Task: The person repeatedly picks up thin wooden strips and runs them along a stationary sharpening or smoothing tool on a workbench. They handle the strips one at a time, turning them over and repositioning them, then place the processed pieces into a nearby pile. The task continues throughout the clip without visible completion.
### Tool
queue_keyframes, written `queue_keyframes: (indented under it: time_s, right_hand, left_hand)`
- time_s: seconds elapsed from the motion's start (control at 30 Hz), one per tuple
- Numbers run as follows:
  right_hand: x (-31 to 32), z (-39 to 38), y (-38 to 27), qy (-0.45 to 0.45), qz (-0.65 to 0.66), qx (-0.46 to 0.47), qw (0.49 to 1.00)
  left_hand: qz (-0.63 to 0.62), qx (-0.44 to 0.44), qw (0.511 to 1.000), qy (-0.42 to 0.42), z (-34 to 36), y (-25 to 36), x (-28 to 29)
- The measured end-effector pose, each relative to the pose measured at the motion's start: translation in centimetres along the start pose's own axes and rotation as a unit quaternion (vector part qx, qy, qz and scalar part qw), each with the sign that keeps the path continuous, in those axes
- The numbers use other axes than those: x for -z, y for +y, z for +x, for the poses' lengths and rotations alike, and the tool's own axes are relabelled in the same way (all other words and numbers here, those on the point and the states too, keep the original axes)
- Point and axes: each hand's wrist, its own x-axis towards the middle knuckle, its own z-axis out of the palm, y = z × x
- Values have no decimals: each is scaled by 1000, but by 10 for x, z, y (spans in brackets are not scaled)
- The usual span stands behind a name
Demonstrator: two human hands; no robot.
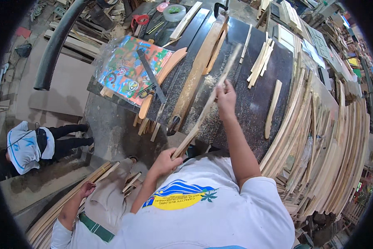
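**Long wood strip (206,111) held two-handed over a dusty worktop (282,62)**

So the strip's up in the air, slanting from the body out across the near side of the worktop. The left hand (165,162) is wrapped round the lower end, close to the shirt. The right hand (226,99) is closed round it further up, with the far end poking out past the fingers. My guess is the wide spacing is so a long, skinny piece doesn't wobble or tip.

Left of the strip there's a chunky beam (201,66) pinned by a far clamp (219,8) and a near clamp (174,124). Seems sensible: one at each end ought to stop it swivelling.

Materials: the held strip is pale, slim and a bit wavy along its edge, looks like bare wood. The beam is browner and much thicker. Worktop's dark and flat, with pale sawdust (209,89) scattered all round the beam. Over to the left, a smooth orangey curved piece (169,66) lies by a bright patterned sheet (122,62), with a flat grey metal bar (151,75) across them. On the right, thin sticks (261,62) sit in a loose bunch, probably grouped to keep them handy.
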Motion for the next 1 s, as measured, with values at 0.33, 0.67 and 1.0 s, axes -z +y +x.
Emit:
queue_keyframes:
  time_s: [0.33,0.67,1.0]
  right_hand:
    - [-53,-32,70,1,-300,173,938]
    - [-68,-15,61,16,-420,151,895]
    - [-68,-11,60,12,-441,150,885]
  left_hand:
    - [17,43,988,144,-51,-71,-6]
    - [129,-66,968,204,-45,-102,1]
    - [128,-92,973,168,-46,-114,12]
